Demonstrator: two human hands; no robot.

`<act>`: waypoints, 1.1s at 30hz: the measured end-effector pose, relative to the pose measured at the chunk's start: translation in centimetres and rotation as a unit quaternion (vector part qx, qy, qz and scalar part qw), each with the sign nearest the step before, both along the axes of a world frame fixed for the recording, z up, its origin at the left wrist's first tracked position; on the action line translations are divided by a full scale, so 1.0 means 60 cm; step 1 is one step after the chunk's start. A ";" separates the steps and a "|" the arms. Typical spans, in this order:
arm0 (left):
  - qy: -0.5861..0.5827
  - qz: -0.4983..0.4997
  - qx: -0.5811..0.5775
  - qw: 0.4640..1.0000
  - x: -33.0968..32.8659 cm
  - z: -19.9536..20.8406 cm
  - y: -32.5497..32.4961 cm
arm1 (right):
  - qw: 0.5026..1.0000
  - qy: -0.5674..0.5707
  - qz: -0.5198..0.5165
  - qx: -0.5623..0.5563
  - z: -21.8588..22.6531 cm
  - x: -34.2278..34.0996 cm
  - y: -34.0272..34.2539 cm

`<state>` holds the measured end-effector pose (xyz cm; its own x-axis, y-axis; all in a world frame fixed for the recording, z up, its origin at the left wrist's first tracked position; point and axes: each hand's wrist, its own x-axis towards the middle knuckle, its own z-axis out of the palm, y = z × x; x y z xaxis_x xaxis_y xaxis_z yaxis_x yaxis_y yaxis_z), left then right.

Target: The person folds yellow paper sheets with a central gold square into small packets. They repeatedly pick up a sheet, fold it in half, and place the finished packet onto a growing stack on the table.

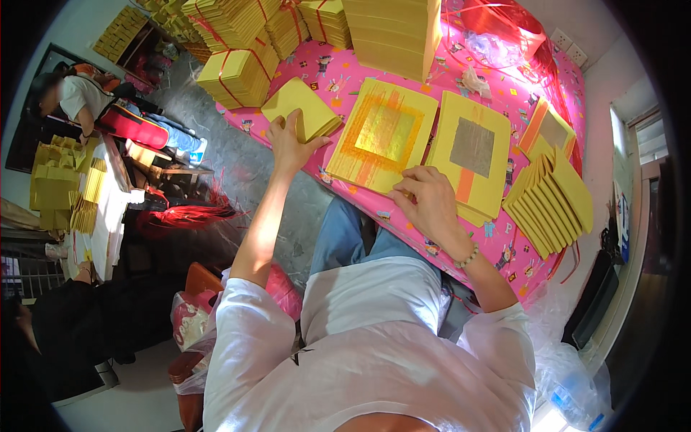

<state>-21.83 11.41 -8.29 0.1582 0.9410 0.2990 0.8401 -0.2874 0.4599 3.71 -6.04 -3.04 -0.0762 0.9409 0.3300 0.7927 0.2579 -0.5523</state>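
My left hand (pixel 289 147) grips the near side of a small stack of plain yellow paper (pixel 306 101), its thumb and fingers spread across the corner. To the right lies a stack of yellow paper with a gold foil square and orange edging (pixel 389 129). Over its near right corner, my right hand (pixel 430 201) is closed, with thumb and forefinger pinched; what lies between them is too small to make out. Just beyond that hand is another yellow paper stack with a silver-grey square and an orange strip (pixel 473 147).
Tied yellow paper bundles (pixel 237 75) and a tall paper stack (pixel 392 36) stand along the back of the pink patterned table (pixel 324 68). Fanned yellow bundles (pixel 551 205) lie at right, red ribbon (pixel 504 29) at the back right. A co-worker (pixel 83 101) sits at another table, left.
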 end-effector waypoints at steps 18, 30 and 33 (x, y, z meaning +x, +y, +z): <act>-0.040 -0.333 0.065 0.940 0.037 0.095 -0.115 | 0.995 0.071 -0.043 -0.050 0.008 0.003 0.014; -0.057 -0.281 0.084 0.954 0.100 0.080 -0.114 | 0.978 0.158 -0.063 0.122 0.038 0.021 0.038; -0.230 -0.237 0.067 0.941 0.088 0.073 -0.105 | 0.949 0.303 -0.083 0.038 0.038 0.038 0.047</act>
